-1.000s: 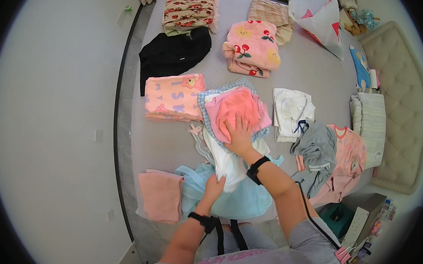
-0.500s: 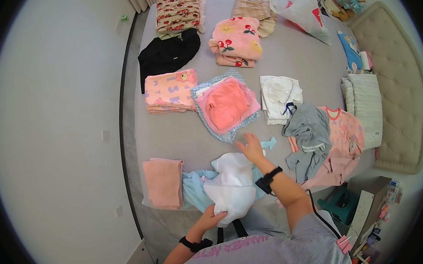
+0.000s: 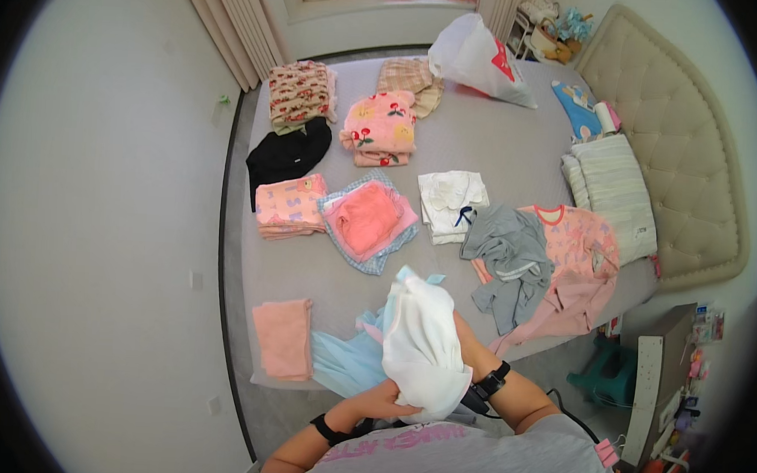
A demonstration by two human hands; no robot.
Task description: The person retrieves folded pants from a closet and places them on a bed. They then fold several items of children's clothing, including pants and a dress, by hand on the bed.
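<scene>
A white garment [image 3: 424, 346] is lifted in front of me at the near edge of the bed, light blue fabric showing at its top. The fingers of my left hand [image 3: 384, 400] are closed on its lower edge. Behind the cloth, my right hand [image 3: 465, 337] shows only near the wrist; its fingers are hidden. Light blue sheer fabric [image 3: 346, 362] lies spread beside the garment, and whether the two are joined I cannot tell. To the left of it rests a folded peach cloth [image 3: 282, 338].
Folded pink clothes [image 3: 369, 221], a patterned peach stack [image 3: 289, 204], a black garment [image 3: 290, 156] and white clothes [image 3: 451, 204] lie across the bed. A crumpled grey garment [image 3: 515, 252] is at right, near a padded headboard [image 3: 682, 158]. A white plastic bag [image 3: 478, 60] sits far back.
The white garment has been raised off the bed and stands taller. My right hand has come back from the bed's middle to behind it. The view has tilted up, showing a window sill.
</scene>
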